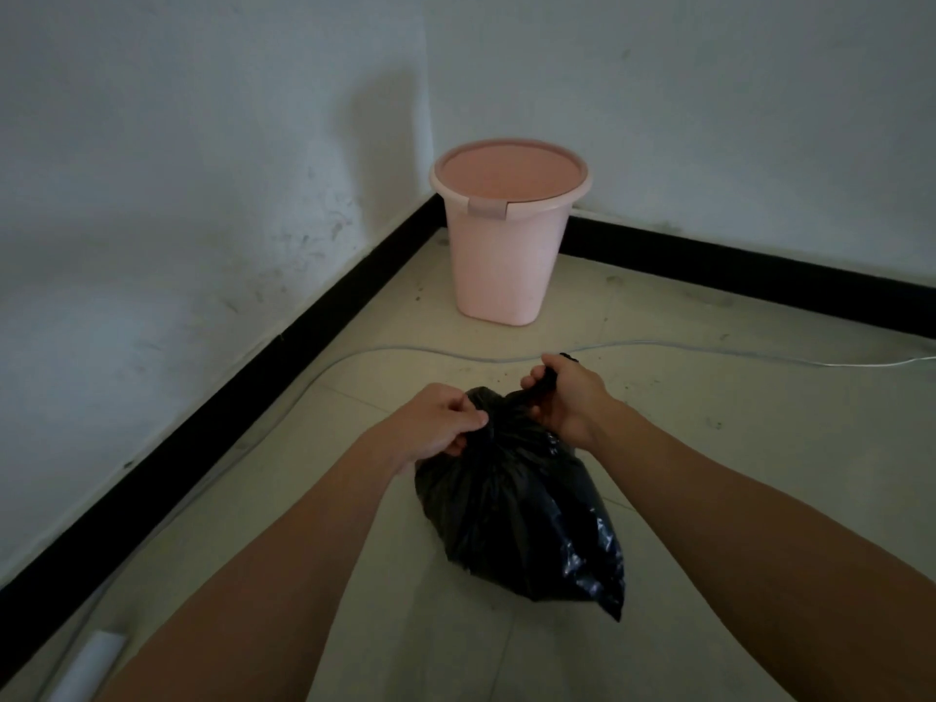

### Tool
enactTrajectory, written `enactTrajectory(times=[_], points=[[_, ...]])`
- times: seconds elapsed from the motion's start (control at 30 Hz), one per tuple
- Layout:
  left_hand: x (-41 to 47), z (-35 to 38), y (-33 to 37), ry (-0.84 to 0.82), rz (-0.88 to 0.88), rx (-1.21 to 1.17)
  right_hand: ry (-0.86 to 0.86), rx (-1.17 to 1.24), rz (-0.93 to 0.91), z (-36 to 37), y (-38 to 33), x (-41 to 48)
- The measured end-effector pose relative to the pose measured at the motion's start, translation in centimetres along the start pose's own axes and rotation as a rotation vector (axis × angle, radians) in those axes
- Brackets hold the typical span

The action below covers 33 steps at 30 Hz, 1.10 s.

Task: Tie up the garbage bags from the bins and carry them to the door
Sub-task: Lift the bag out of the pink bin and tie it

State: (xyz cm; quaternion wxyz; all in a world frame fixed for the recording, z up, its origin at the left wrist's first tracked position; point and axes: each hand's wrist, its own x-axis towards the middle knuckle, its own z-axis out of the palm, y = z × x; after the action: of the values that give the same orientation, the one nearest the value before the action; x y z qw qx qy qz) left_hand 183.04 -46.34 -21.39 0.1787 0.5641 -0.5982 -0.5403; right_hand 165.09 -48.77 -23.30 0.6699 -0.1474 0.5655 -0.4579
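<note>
A black garbage bag [521,509] is set on the tiled floor [759,473], out of the bin & just in front of the person, approx. midway btw. the two forearms. Its body is slumped on the tiles, w/ the gathered neck at the far, top end.

The neck is held by both hands. The left hand [440,423] is closed round the bunched plastic right at the throat, fingers curled in. This is prob. done so the gather is kept pinched while the knot is worked. The right hand [567,397] is wrapped round a twisted tail of plastic [544,385], which is drawn up & away from the throat, w/ thumb & fingers curled tight on it. The hands are near each other but not touching.

Judged from this, tying is under way. Whether a knot is already formed cannot be told, as the throat is hidden by fingers. The bag is prob. left on the floor so its weight is borne there & both hands are freed.

A pink plastic bin [501,266] is stood in the wall corner, well apart from the bag; no liner is seen over its rim. A thin pale cable [709,352] is laid across the floor btw. bin & bag, passing just beyond the right hand, so a snag is poss. when the bag is lifted. No door is in view; the carry is not yet begun.
</note>
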Motion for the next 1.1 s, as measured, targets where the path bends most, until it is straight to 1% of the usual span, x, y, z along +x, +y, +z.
enactTrajectory(times=[0.1,0.17,0.23,0.33,0.4,0.43,0.5,0.53,0.6,0.67,0.7,0.8,0.87,0.93,1.03,1.1], points=[[0.3,-0.3,0.4,0.069,0.087,0.294,0.073,-0.013,-0.058,-0.2,-0.1,0.2],[0.4,-0.9,-0.4,0.133,0.082,0.471,0.14,0.029,-0.102,-0.5,-0.1,0.2],[0.5,-1.6,-1.7,0.17,0.045,0.551,0.191,0.008,-0.124,-1.0,-0.1,0.4],[0.6,-1.8,-3.1,0.204,0.028,0.619,0.215,-0.054,-0.116,-1.3,0.5,0.8],[0.7,-1.5,-3.9,0.236,0.047,0.595,0.221,-0.141,-0.102,-1.7,0.6,1.1],[0.8,-1.4,-4.3,0.247,0.046,0.538,0.229,-0.215,-0.103,-2.0,0.5,1.2],[1.1,-1.7,-5.4,0.271,0.0,0.351,0.249,-0.345,-0.129,-2.6,0.3,1.6],[1.4,-2.1,-6.0,0.305,-0.041,0.255,0.247,-0.363,-0.142,-2.8,0.2,1.9],[2.2,-2.8,-7.5,0.431,-0.122,0.122,0.22,-0.331,-0.133,-3.0,0.3,2.5],[2.9,-3.2,-9.3,0.547,-0.202,0.127,0.181,-0.26,-0.107,-2.7,0.5,3.1],[3.3,-3.1,-10.2,0.568,-0.238,0.166,0.153,-0.223,-0.093,-2.4,0.6,3.5],[4.3,-2.4,-12.3,0.56,-0.255,0.233,0.076,-0.159,-0.069,-0.9,0.9,4.1],[4.8,-2.1,-13.4,0.567,-0.247,0.25,0.095,-0.195,-0.064,-0.2,1.3,4.3],[4.2,-1.7,-14.3,0.568,-0.259,0.268,0.15,-0.288,-0.066,-0.3,2.3,3.7],[1.4,-1.1,-15.4,0.462,-0.382,0.303,0.244,-0.405,-0.034,-1.6,3.5,1.2],[-1.5,-1.2,-15.3,0.352,-0.535,0.309,0.298,-0.453,0.014,-1.9,3.3,-1.4]])
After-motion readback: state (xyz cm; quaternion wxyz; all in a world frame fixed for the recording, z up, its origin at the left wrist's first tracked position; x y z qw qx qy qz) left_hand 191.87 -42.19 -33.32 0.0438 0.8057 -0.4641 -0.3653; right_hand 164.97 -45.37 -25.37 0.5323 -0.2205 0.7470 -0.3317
